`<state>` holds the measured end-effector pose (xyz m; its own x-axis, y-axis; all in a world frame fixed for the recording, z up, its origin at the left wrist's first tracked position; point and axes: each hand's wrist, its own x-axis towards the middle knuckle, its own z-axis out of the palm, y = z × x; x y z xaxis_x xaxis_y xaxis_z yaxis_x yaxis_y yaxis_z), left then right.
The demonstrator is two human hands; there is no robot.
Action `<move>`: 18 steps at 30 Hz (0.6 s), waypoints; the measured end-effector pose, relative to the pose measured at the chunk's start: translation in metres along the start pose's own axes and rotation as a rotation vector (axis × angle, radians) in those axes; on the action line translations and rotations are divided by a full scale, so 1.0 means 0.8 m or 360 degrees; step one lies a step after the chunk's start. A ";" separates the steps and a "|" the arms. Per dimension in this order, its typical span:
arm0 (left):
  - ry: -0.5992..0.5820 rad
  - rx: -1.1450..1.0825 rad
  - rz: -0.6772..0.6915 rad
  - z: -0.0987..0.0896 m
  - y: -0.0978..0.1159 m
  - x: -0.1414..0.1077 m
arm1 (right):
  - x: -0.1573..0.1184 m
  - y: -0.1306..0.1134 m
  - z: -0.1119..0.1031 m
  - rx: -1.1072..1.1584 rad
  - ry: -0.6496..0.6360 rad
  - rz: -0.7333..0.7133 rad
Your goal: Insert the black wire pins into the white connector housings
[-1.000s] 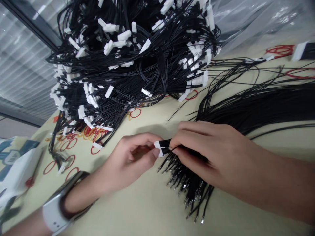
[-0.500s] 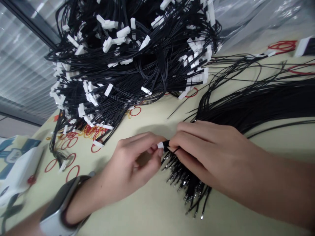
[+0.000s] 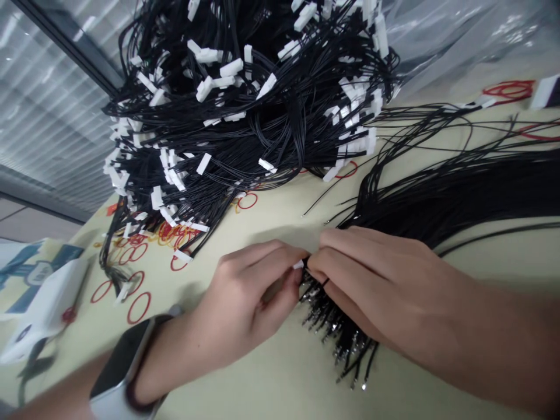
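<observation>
A small white connector (image 3: 298,265) is pinched between the thumb and forefinger of my left hand (image 3: 258,291), mostly hidden by the fingertips. My right hand (image 3: 376,286) is closed on black wires right beside it, the fingertips of both hands almost touching. Below my right hand fans out a bunch of loose wire ends (image 3: 336,332) with shiny metal terminals. The long bundle of black wires (image 3: 490,181) runs from under that hand to the right edge. Whether a wire sits inside the connector is hidden.
A big heap of black cables (image 3: 245,128) with white connectors lies at the back. Red rubber bands (image 3: 139,308) are scattered at left, near a white box (image 3: 48,309). Clear plastic sheeting (image 3: 464,41) and more red bands (image 3: 510,90) are at the back right.
My left fingertips have closed in over the white connector and come nearer my right hand, so less of it shows. The whole view has shifted slightly.
</observation>
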<state>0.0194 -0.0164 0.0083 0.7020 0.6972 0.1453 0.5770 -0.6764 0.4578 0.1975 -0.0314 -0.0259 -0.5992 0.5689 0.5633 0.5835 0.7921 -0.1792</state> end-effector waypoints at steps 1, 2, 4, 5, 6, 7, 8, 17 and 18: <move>0.0017 -0.0067 -0.0069 0.001 -0.001 0.001 | 0.000 0.001 0.001 0.0041 0.0000 0.0083; 0.0027 -0.0168 -0.0157 0.002 -0.003 0.002 | 0.001 0.003 0.002 0.0094 0.0004 0.0184; 0.0035 -0.0444 -0.0342 0.003 -0.008 0.005 | 0.002 0.006 0.001 0.0212 0.0056 0.0356; 0.0037 -0.0591 -0.0412 0.003 -0.011 0.006 | 0.003 0.008 0.000 0.0242 0.0108 0.0398; 0.0039 -0.0721 -0.0462 0.003 -0.014 0.008 | 0.004 0.009 -0.002 0.0245 0.0167 0.0411; 0.0045 -0.0827 -0.0487 0.003 -0.017 0.009 | 0.005 0.009 -0.005 0.0220 0.0233 0.0403; 0.0054 -0.0913 -0.0494 0.002 -0.019 0.010 | 0.006 0.009 -0.009 0.0171 0.0296 0.0389; 0.0078 -0.1040 -0.0497 -0.001 -0.028 0.009 | 0.009 0.011 -0.023 -0.0032 -0.0266 0.0033; 0.0076 -0.1043 -0.0495 -0.001 -0.029 0.009 | 0.009 0.013 -0.022 -0.0037 -0.0308 0.0019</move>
<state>0.0107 0.0044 -0.0001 0.5186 0.8538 -0.0461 0.3681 -0.1742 0.9133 0.2095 -0.0229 -0.0097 -0.6854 0.6117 0.3950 0.6020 0.7812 -0.1651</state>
